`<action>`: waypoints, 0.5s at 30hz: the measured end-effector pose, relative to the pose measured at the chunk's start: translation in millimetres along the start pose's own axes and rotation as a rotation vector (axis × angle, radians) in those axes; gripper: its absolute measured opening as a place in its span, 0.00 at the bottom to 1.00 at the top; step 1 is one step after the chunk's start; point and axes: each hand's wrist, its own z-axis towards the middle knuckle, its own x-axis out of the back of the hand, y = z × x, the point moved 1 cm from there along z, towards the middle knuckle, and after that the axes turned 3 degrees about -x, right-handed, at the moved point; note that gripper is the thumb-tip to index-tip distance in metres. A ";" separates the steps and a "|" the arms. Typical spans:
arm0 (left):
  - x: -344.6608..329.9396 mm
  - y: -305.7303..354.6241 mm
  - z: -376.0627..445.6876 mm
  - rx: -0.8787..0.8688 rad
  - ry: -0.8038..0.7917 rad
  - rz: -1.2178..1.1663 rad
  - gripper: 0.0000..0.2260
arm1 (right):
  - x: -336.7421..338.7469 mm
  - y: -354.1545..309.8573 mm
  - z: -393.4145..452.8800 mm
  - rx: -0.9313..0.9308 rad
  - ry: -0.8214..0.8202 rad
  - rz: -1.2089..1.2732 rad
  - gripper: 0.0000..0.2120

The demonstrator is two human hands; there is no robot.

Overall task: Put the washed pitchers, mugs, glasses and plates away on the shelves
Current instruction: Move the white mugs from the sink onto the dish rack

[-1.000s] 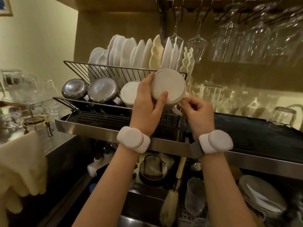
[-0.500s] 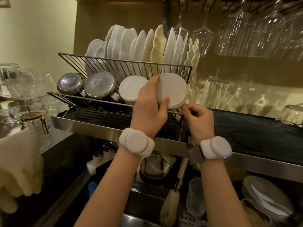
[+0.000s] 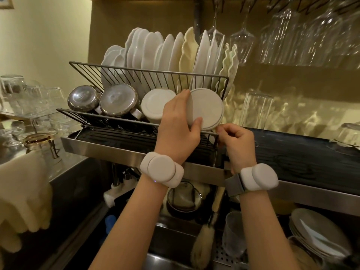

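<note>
While the head camera looked down over the sink, the left hand (image 3: pixel 178 131) gripped a white mug (image 3: pixel 206 109) at the right end of the lower tier of the wire dish rack (image 3: pixel 124 73), thumb across the mug's flat base and fingers curled over its left side. That base faced the camera, and the mug lay on its side, tipped against the rack's front rail. The right hand (image 3: pixel 236 142) sat just beside and below it with fingers curled, pinching what was probably the mug's handle, though that part was mostly hidden behind the knuckles. A second white mug (image 3: pixel 154 106) lay touching the left hand's far side, and further left along the same tier lay two steel pitchers (image 3: pixel 101 100), bottoms outward. White plates (image 3: pixel 161 53) stood on edge in the upper tier, filling it from the left end to the right end. Wine glasses (image 3: pixel 241 38) hung upside down above the rack's right end, with more blurred glassware to the right. A tall glass (image 3: pixel 255 108) stood upturned on the dark shelf (image 3: pixel 303 152) right of the rack. Each wrist carried a white band (image 3: pixel 161 171). Below, in the sink, lay a brush (image 3: pixel 202 244), a stack of plates at the right edge, and a clear tumbler (image 3: pixel 233 232).
</note>
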 end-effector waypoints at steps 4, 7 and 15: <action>-0.4 0.8 -0.6 -0.007 -0.001 -0.003 0.26 | 1.2 -0.8 0.1 -0.003 -0.001 -0.012 0.15; -1.3 1.2 -1.4 -0.006 0.007 -0.017 0.25 | 1.3 -2.0 -0.4 -0.005 0.006 -0.033 0.14; -2.0 4.1 -3.1 -0.014 0.027 -0.008 0.22 | 1.6 -8.6 -1.8 -0.006 0.005 -0.036 0.14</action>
